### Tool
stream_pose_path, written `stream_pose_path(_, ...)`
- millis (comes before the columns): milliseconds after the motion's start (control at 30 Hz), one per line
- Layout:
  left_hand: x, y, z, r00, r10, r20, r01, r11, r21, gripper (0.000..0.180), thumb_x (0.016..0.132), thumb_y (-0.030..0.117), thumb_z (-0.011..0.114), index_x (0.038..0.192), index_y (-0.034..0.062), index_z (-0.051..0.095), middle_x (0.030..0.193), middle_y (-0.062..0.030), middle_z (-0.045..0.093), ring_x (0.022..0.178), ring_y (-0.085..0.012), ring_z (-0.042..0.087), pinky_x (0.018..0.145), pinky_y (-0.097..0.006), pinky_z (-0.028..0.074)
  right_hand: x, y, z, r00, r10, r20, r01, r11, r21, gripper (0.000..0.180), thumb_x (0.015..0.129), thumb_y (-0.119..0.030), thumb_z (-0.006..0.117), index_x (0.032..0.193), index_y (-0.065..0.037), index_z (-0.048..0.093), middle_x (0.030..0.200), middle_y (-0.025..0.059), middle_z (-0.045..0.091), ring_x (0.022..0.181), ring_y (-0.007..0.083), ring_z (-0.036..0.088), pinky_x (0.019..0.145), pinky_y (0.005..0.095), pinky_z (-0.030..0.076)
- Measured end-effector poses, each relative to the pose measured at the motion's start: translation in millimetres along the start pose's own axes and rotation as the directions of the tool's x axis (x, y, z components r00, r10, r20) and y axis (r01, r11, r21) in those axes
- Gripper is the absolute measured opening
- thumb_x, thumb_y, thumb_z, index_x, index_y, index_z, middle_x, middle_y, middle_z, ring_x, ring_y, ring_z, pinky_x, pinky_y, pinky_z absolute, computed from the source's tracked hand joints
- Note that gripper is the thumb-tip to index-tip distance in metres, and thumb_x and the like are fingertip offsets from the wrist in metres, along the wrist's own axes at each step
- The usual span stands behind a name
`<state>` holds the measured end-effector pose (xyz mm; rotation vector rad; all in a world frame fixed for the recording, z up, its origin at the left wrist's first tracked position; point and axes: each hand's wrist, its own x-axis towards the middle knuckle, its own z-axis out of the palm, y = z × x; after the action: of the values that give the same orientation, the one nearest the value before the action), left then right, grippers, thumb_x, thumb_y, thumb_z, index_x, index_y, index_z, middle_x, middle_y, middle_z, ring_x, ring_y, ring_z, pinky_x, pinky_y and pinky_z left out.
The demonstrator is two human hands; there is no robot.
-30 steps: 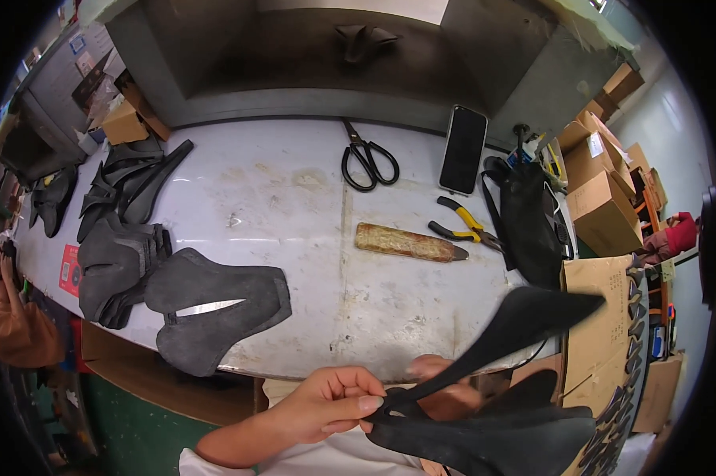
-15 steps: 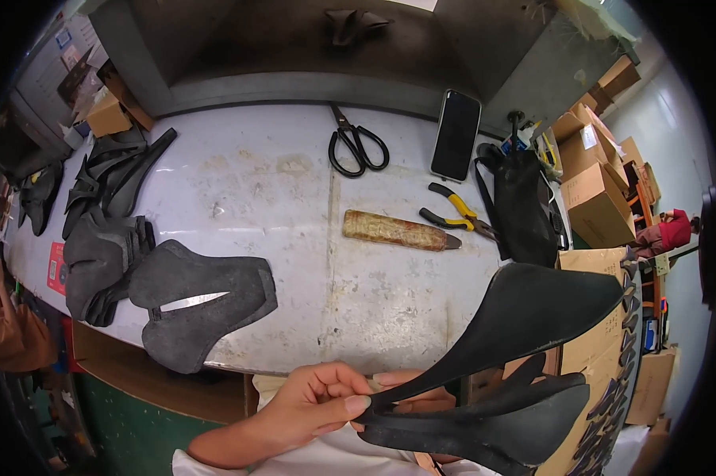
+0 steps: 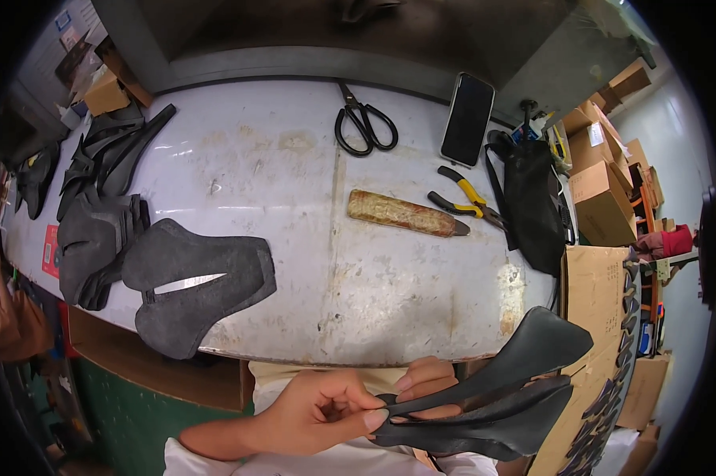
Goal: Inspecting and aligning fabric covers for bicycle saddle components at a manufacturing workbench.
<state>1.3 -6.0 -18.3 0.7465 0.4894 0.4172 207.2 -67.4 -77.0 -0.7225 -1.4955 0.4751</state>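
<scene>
In front of me, below the table's near edge, I hold a black bicycle saddle with two long wings split by a gap. My left hand is closed, its thumb and fingers pinching the narrow nose. My right hand grips the saddle from behind, just right of the nose; its palm and some fingers are hidden by the wings. On the table to the left lies a dark grey saddle-shaped pad with a slot down its middle. A stack of similar pads stands beside it.
On the table lie black scissors, a tape-wrapped knife, yellow-black pliers, a phone and a black pouch. More black saddle parts sit far left. Cardboard boxes stand right. An open carton is below the table.
The saddle has come lower and turned, its upper wing dropping nearer the other one. Both hands have shifted a little right, and more right-hand fingers show. Things on the table appear slightly higher.
</scene>
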Motion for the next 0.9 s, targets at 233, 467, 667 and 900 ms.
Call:
stream_pose_path(233,3.5,10.2,1.0,0.996,0.082,-0.021,-0.073,0.961,0.265,0.014,0.094,0.005,0.063,0.107,0.0015,0.066,0.070,-0.0016,0.064,0.058,-0.0033,0.057,0.048,-0.020,0.040,16.3,6.4,0.3,0.991,0.099,0.090,-0.112,0.983,0.146,0.025,0.075,-0.010,0.081,0.092,-0.008,0.062,0.094,0.0115,0.069,0.083,0.0256,0.066,0.062,0.0376,0.048)
stream_pose_path(467,0.9,11.5,-1.7,0.981,0.124,0.147,-0.181,0.853,0.489,0.042,0.097,0.006,0.056,0.139,0.0072,0.053,0.075,-0.0040,0.067,0.060,-0.0055,0.059,0.055,-0.021,0.047,19.3,9.6,-14.6,0.904,0.243,0.351,-0.370,0.856,0.361,0.020,0.078,-0.008,0.079,0.092,-0.001,0.067,0.084,0.0126,0.066,0.076,0.0228,0.065,0.063,0.0349,0.047)
stream_pose_path(667,-1.5,10.9,-8.4,0.964,-0.265,0.006,0.265,0.964,0.028,0.042,0.101,0.006,0.050,0.143,0.0096,0.049,0.077,-0.0010,0.063,0.062,-0.0035,0.055,0.055,-0.019,0.043,-8.1,-17.0,-38.6,0.266,0.909,0.322,-0.917,0.136,0.376,0.018,0.081,-0.014,0.078,0.088,0.001,0.070,0.082,0.0138,0.067,0.075,0.0226,0.065,0.069,0.0357,0.049)
stream_pose_path(900,-5.5,14.2,-8.1,0.966,-0.260,0.017,0.260,0.966,-0.002,0.039,0.100,0.005,0.052,0.139,0.0079,0.053,0.080,-0.0019,0.065,0.061,-0.0031,0.056,0.055,-0.018,0.044,10.4,-64.1,-50.4,0.365,0.929,0.057,-0.920,0.351,0.176,0.018,0.085,-0.018,0.076,0.086,-0.001,0.070,0.087,0.0154,0.070,0.079,0.0239,0.068,0.076,0.0375,0.054)
